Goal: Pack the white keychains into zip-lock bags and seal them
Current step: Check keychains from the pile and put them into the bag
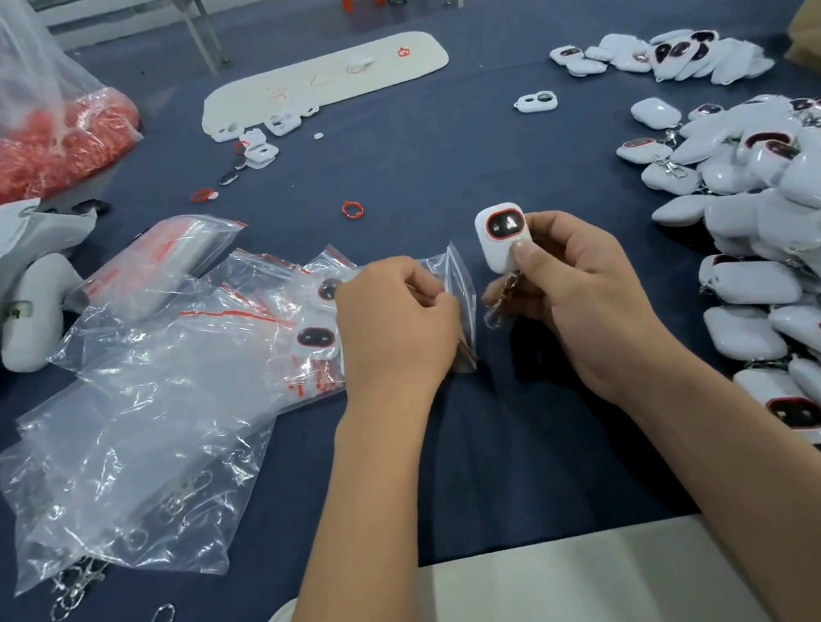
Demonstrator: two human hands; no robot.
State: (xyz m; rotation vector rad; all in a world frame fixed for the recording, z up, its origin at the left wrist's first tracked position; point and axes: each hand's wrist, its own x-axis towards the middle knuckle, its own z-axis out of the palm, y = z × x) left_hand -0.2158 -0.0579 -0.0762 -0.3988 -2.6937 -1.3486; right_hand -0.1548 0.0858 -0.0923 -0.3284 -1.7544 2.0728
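While both forearms reach over the blue table (406,166), the right hand (576,285) pinches a white keychain (500,237) upright between thumb and curled fingers. Just beside it, the left hand (394,323), knuckles up, grips a small zip-lock bag (460,294) by its edge.

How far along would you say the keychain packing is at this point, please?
Early on. A few bagged keychains lie left of the hands. In hand: the right hand holds one white keychain while the left hand pinches an empty zip-lock bag. Left: the large pile of loose keychains on the right.
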